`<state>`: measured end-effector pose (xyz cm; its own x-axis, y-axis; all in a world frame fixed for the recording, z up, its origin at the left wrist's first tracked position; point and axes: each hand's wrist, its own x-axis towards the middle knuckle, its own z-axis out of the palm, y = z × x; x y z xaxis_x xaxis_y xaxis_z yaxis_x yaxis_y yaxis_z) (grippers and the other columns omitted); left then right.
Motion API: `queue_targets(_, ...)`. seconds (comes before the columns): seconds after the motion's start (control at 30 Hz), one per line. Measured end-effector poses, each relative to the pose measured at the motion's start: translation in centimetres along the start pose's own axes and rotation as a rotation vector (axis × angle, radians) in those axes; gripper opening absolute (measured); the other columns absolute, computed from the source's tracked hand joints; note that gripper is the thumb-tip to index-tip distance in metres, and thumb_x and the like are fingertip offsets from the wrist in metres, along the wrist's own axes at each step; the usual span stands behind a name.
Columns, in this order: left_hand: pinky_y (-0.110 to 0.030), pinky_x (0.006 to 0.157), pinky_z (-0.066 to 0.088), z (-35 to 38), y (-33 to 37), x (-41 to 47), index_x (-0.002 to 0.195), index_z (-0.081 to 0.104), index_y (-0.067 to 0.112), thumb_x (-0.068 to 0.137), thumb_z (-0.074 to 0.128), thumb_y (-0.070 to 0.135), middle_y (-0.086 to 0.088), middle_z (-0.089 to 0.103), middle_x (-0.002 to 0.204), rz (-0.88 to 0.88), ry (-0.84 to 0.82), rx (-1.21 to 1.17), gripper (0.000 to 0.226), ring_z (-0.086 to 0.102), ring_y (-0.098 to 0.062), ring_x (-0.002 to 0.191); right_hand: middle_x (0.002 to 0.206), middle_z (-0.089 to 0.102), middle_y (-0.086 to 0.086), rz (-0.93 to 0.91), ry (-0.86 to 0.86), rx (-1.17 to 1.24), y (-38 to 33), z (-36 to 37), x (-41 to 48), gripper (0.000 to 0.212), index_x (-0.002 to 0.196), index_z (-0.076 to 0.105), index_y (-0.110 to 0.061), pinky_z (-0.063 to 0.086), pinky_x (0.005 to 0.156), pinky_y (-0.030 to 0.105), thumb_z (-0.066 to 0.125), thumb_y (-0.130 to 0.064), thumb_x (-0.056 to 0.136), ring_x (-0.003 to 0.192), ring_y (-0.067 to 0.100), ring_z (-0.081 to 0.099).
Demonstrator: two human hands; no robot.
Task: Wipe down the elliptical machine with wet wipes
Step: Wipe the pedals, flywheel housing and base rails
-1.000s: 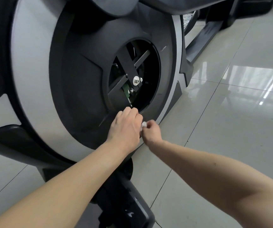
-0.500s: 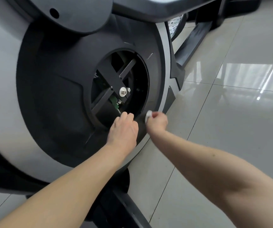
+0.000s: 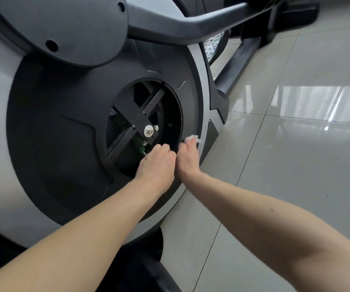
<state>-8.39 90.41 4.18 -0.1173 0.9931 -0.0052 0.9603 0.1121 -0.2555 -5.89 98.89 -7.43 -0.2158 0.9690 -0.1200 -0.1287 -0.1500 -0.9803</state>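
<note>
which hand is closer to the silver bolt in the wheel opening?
Left. The left hand sits curled at the opening's lower edge, just below and right of the silver bolt. The right hand, pinching a white wipe, is farther right on the dark housing rim.

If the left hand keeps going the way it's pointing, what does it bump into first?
Probably the black crossbars inside the round opening of the wheel cover. The left hand points up and into that hole, with the silver bolt just beyond its knuckles. Depth is hard to judge.
</note>
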Motion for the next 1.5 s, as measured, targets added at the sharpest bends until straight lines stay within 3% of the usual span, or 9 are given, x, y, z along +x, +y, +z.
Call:
queue_targets(0.17,-0.033,0.095,0.050,-0.8,0.1,0.6,0.133,0.055,0.016,0.098,0.053,0.009,0.000,0.049,0.127,0.003,-0.002,-0.010,0.036,0.046,-0.017,0.120,0.141,0.046,0.003,-0.136,-0.090,-0.086,-1.7,-2.0,2.8,0.042,0.146,0.028,-0.026,0.034,0.108,0.038,0.028,-0.038,0.106,0.126,0.021,0.046)
queue_targets(0.33,-0.031,0.097,0.049,-1.2,0.4,0.5,0.138,0.053,0.018,0.099,0.053,0.011,0.002,0.047,0.131,0.015,-0.003,0.001,0.039,0.044,-0.015,0.124,0.130,0.038,0.004,-0.068,-0.215,-0.360,2.2,-2.2,1.3,0.033,0.131,0.040,-0.012,0.034,0.114,0.042,0.024,-0.032,0.112,0.113,0.017,0.039)
queue_targets(0.47,-0.030,0.094,0.050,-2.7,0.2,0.9,0.132,0.056,0.017,0.098,0.052,0.008,0.003,0.049,0.128,0.001,0.072,-0.012,0.035,0.044,-0.015,0.121,0.141,0.034,0.007,-0.137,-0.123,-0.115,-5.2,-1.9,3.7,0.033,0.132,0.040,-0.015,0.029,0.117,0.045,0.024,-0.035,0.111,0.122,0.018,0.036)
queue_targets(0.6,-0.032,0.095,0.048,-4.6,-0.4,1.3,0.127,0.060,0.013,0.096,0.053,0.007,0.000,0.054,0.127,-0.023,0.223,0.014,0.032,0.047,-0.018,0.119,0.170,0.010,-0.003,-0.403,-0.176,-0.073,-9.7,-2.0,4.1,0.057,0.160,0.019,-0.019,0.002,0.123,0.020,0.025,-0.047,0.111,0.155,0.005,0.006)
queue_targets(0.8,-0.043,0.113,0.032,-7.0,-1.2,1.9,0.116,0.069,0.011,0.086,0.055,0.010,-0.006,0.060,0.132,0.018,0.436,0.203,0.033,0.047,-0.027,0.130,0.157,0.027,0.000,-0.138,-0.143,-0.218,-7.0,-2.5,4.6,0.073,0.139,0.038,-0.024,0.012,0.126,0.049,0.013,-0.072,0.091,0.153,0.028,0.016)
queue_targets(1.03,-0.054,0.123,-0.014,-9.9,-1.0,2.2,0.160,0.020,0.011,0.096,0.043,0.033,-0.011,-0.001,0.170,-0.198,0.421,0.404,0.071,-0.008,-0.029,0.157,0.172,0.002,0.000,-0.624,-0.277,-0.124,-15.8,-1.3,1.9,0.057,0.163,0.011,-0.012,-0.006,0.126,0.026,0.026,-0.032,0.112,0.156,0.006,-0.008)
queue_targets(1.13,-0.050,0.126,-0.008,-9.9,-1.4,1.9,0.160,0.018,0.009,0.095,0.043,0.029,-0.012,0.003,0.170,-0.211,0.425,0.402,0.072,-0.003,-0.029,0.157,0.171,0.003,-0.004,-0.754,-0.277,-0.232,-15.6,-1.0,2.5,0.057,0.163,0.013,-0.016,-0.004,0.128,0.032,0.024,-0.033,0.110,0.157,0.006,-0.006)
queue_targets(1.3,-0.047,0.128,-0.002,-10.1,-1.9,0.9,0.155,0.023,0.003,0.090,0.040,0.026,-0.015,0.010,0.166,-0.196,0.411,0.392,0.071,0.003,-0.030,0.156,0.171,-0.007,-0.001,-0.438,-0.179,-0.285,-15.1,-1.9,3.6,0.058,0.163,0.003,-0.016,-0.005,0.129,0.040,0.022,-0.037,0.112,0.155,0.008,-0.014)
queue_targets(1.5,-0.046,0.127,0.011,-10.5,-2.5,0.7,0.146,0.040,-0.001,0.087,0.048,0.022,-0.017,0.027,0.161,-0.176,0.496,0.324,0.064,0.016,-0.031,0.152,0.171,0.003,0.002,-0.852,-0.293,-0.306,-16.4,-0.4,1.4,0.060,0.163,0.014,-0.011,-0.004,0.128,0.032,0.027,-0.033,0.108,0.158,0.011,-0.006)
